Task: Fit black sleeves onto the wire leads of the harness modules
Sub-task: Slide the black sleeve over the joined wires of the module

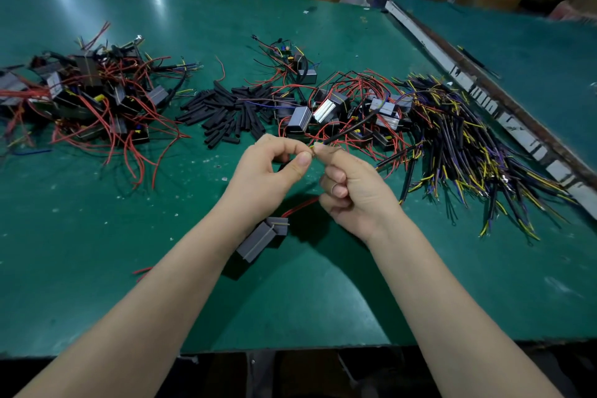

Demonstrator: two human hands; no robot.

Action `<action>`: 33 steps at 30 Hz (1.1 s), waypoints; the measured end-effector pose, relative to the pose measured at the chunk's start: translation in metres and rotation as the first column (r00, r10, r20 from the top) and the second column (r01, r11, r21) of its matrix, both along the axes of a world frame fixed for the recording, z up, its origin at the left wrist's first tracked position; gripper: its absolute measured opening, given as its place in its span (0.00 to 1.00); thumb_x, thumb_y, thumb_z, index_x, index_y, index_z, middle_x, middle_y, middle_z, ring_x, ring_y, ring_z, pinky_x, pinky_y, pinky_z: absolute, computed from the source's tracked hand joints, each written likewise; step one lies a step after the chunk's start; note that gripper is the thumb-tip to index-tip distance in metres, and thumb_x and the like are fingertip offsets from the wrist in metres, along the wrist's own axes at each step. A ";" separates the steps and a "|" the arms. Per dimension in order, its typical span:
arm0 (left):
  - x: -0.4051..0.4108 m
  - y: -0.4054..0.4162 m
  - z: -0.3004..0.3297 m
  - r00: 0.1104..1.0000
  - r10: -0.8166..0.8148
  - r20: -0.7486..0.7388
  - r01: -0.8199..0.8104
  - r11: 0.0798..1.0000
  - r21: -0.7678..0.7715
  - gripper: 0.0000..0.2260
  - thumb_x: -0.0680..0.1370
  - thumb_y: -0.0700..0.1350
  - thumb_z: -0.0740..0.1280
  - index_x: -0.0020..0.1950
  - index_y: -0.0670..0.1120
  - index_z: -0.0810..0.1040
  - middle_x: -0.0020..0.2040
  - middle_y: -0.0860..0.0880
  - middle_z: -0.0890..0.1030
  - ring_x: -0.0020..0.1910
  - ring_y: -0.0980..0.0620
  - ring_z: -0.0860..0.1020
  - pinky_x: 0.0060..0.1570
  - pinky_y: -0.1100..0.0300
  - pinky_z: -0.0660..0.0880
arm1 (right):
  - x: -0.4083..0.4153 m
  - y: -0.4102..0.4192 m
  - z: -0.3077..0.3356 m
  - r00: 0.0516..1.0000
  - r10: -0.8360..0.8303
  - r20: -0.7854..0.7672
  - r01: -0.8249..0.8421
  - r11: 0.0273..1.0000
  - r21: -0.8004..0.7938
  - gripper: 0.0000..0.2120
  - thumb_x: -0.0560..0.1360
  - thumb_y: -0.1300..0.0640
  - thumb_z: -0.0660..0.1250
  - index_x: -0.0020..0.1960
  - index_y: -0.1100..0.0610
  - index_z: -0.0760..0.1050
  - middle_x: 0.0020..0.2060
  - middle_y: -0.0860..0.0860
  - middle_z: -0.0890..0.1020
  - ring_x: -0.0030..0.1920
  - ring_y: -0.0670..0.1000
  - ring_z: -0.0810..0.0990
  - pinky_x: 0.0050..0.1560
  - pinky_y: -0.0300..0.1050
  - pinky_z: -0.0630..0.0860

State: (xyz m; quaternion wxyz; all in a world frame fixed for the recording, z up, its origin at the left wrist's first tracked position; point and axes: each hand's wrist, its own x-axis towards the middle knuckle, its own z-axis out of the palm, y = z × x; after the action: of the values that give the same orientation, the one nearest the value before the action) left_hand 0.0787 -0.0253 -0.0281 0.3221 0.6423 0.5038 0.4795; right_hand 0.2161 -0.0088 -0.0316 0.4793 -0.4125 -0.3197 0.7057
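Two hands: the left hand and the right hand meet above the green tabletop, fingertips almost touching.
Left fingers: curled, thumb and forefinger pinching the fine yellowish wire tips at the meeting point.
Right fingers: curled into a loose fist, thumb and forefinger clamped on the near end of a black sleeved lead that runs up and away to the right from the fingertips.
Module in work: one grey ribbed harness module lies on the tabletop just below the left wrist — rectangular, with a thin yellow line along its top edge; a red wire leaves it and rises toward the right fingers.
Loose sleeves: a pile of short black sleeves, matte tube pieces lying criss-cross, beyond the left fingers.
Modules beyond the fingers: a heap of grey modules tangled in red wire, straight beyond the fingertips.
Left heap: more modules with red leads, well apart to the left of the fingers.
Right bundle: long black leads with yellow and purple ends, fanned out to the right of the right fingers.
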 end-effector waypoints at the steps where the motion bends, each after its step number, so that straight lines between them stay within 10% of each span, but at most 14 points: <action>1: 0.001 0.000 -0.001 1.000 0.026 0.002 -0.026 1.000 0.015 0.14 0.76 0.38 0.67 0.39 0.58 0.74 0.40 0.52 0.71 0.40 0.59 0.69 0.45 0.73 0.64 | -0.001 -0.001 0.000 1.000 0.000 -0.024 -0.001 0.999 -0.047 0.18 0.74 0.57 0.68 0.25 0.52 0.76 0.18 0.44 0.64 0.17 0.41 0.60 0.17 0.32 0.51; 7: 0.006 -0.001 -0.003 0.988 0.155 0.025 -0.157 0.983 0.092 0.14 0.76 0.40 0.68 0.40 0.59 0.74 0.43 0.49 0.76 0.44 0.54 0.71 0.49 0.62 0.65 | -0.009 -0.004 0.001 0.985 -0.004 -0.174 -0.027 0.984 -0.178 0.08 0.75 0.56 0.66 0.38 0.51 0.73 0.18 0.45 0.63 0.15 0.42 0.60 0.15 0.31 0.51; 18: 0.004 0.000 -0.003 0.959 0.125 -0.254 -0.091 0.986 0.143 0.04 0.77 0.46 0.67 0.50 0.51 0.81 0.44 0.53 0.72 0.51 0.51 0.70 0.53 0.60 0.64 | -0.003 0.000 0.002 0.974 -0.069 -0.215 0.019 0.974 -0.226 0.14 0.74 0.55 0.66 0.31 0.51 0.69 0.18 0.45 0.62 0.16 0.42 0.59 0.14 0.32 0.53; 33: -0.002 -0.002 0.002 0.938 0.075 -0.338 0.036 0.950 0.309 0.04 0.77 0.41 0.67 0.47 0.42 0.82 0.43 0.46 0.76 0.46 0.48 0.70 0.49 0.63 0.64 | 0.004 0.000 0.005 0.996 -0.085 0.038 0.082 0.993 0.080 0.17 0.76 0.62 0.64 0.29 0.53 0.80 0.21 0.45 0.69 0.19 0.41 0.60 0.19 0.32 0.53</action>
State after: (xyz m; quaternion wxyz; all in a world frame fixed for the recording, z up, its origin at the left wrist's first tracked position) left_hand 0.0764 -0.0273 -0.0260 0.1186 0.7539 0.4772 0.4356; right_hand 0.2199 -0.0089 -0.0269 0.5175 -0.4210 -0.3396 0.6631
